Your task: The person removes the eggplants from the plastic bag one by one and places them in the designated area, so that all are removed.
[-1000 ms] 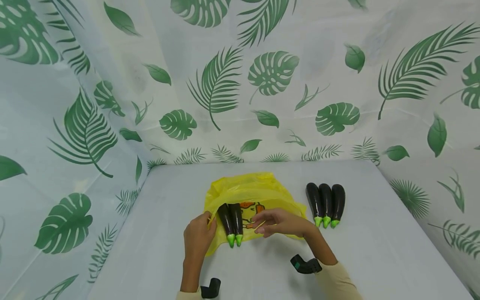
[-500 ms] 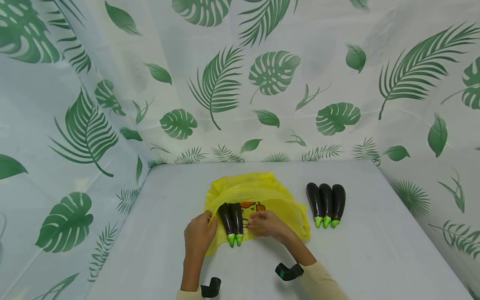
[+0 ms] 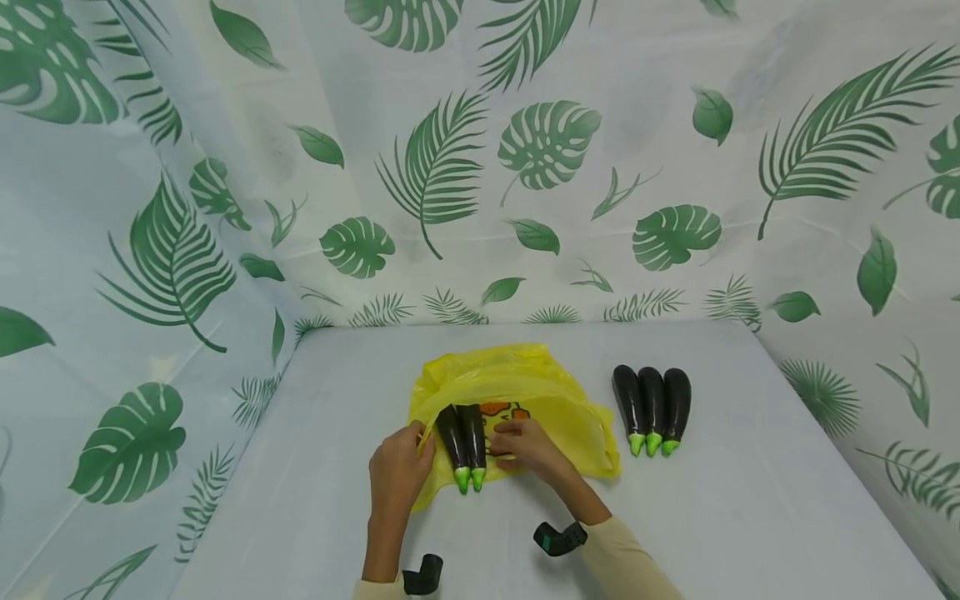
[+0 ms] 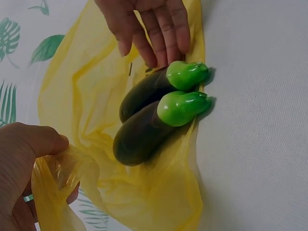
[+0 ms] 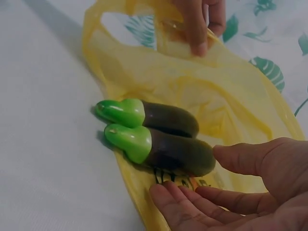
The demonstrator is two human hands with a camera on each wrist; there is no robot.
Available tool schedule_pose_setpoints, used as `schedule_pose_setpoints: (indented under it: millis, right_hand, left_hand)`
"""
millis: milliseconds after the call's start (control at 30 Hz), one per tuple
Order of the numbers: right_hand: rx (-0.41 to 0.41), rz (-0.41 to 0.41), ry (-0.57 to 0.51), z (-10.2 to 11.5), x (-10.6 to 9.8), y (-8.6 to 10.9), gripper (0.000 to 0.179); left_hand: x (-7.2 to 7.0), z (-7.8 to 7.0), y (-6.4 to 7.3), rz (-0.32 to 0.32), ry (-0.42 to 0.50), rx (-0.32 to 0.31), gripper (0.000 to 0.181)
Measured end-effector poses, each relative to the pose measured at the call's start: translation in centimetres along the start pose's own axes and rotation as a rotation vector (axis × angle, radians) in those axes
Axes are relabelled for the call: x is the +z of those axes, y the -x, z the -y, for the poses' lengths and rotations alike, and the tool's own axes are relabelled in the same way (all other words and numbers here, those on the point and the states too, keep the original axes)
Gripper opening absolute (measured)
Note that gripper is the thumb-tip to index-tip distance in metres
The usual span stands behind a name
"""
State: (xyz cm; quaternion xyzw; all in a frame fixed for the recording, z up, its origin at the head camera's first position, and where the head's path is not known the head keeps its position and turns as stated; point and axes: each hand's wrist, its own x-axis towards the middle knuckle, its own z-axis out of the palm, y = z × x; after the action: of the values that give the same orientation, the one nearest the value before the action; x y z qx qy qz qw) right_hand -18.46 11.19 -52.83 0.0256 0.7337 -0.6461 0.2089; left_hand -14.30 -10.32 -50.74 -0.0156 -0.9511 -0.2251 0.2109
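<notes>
A yellow plastic bag point(image 3: 502, 367) with an orange and black print lies on the table, its mouth facing me. Two dark eggplants point(image 4: 139, 137) with bright green stem ends lie side by side at the mouth, partly inside, stems outward. My left hand point(image 3: 400, 468) pinches the left edge of the bag and holds it up. In the right wrist view, my right hand point(image 5: 250, 187) is beside the nearer eggplant point(image 5: 180, 156), fingers loosely extended over the bag. Its thumb tip is at that eggplant's dark end; whether it touches I cannot tell.
Three more eggplants point(image 3: 652, 408) lie in a row on the white table point(image 3: 750, 500), right of the bag, green ends toward me. Leaf-patterned sheets point(image 3: 570, 275) stand as walls behind and at both sides.
My right hand has moved left, toward the two eggplants at the bag's mouth, and the bag's right edge has come into view. The left hand has stayed on the bag.
</notes>
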Motion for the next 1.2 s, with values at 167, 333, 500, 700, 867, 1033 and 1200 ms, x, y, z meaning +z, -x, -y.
schedule_pose_setpoints:
  millis: [167,333,500,700,867,1033,1200]
  right_hand:
    - [0.007,-0.042,0.022,0.2,0.7,-0.5,0.045]
    - [-0.041,-0.077,0.108,0.1,1.2,-0.9,0.050]
    - [-0.155,-0.128,0.261,-0.2,1.8,-1.2,0.048]
    - [-0.305,-0.176,0.436,-0.5,2.5,-1.3,0.041]
    - [-0.315,-0.215,0.465,-0.5,3.0,-1.2,0.051]
    - [-0.303,-0.251,0.495,-0.6,3.4,-1.5,0.046]
    - [-0.321,-0.246,0.492,-0.6,3.6,-1.6,0.043]
  left_hand:
    - [-0.1,-0.1,-0.1,0.013,0.004,-0.015,0.013]
    - [-0.1,-0.1,-0.2,0.009,0.000,-0.014,0.014]
    - [-0.1,-0.1,-0.2,0.008,0.004,-0.008,0.013]
    - [0.1,0.0,0.0,0.009,0.003,-0.015,0.013]
    - [0.2,-0.1,0.2,0.012,-0.003,-0.018,0.013]
    - [0.0,-0.1,0.2,0.010,-0.013,-0.020,0.013]
    - [-0.1,-0.1,0.1,0.011,-0.007,-0.012,0.012]
